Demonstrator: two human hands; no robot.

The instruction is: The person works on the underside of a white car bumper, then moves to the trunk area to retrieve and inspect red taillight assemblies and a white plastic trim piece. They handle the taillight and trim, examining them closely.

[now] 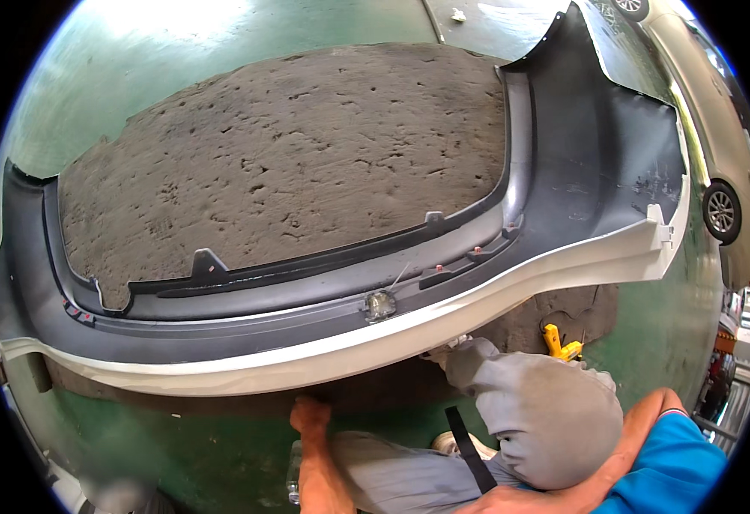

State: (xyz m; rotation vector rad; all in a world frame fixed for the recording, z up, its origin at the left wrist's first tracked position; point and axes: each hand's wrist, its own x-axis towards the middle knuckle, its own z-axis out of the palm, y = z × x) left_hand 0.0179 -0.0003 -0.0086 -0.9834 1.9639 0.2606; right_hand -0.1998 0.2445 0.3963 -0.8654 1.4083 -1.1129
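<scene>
A large car bumper (323, 349), white outside and dark grey inside, lies with its hollow inner side facing up. My left hand (310, 415) is closed just below its near edge; whatever the fingers may hold is hidden. At the bottom edge, my right hand (493, 499) is partly cut off by the picture. A flat black strip (471, 450) rises from it across my grey trouser leg, and the fingers are mostly hidden. On the bumper's inner face sits a small clear, shiny lump (381, 306) with a thin stick beside it.
A worn brown mat (306, 154) lies under the bumper on the green floor (221, 454). Beyond my bent knee (555, 420) is a yellow pistol-shaped tool (553, 341). A clear plastic bottle (294, 480) stands by my left forearm. A beige car (709, 111) is parked at right.
</scene>
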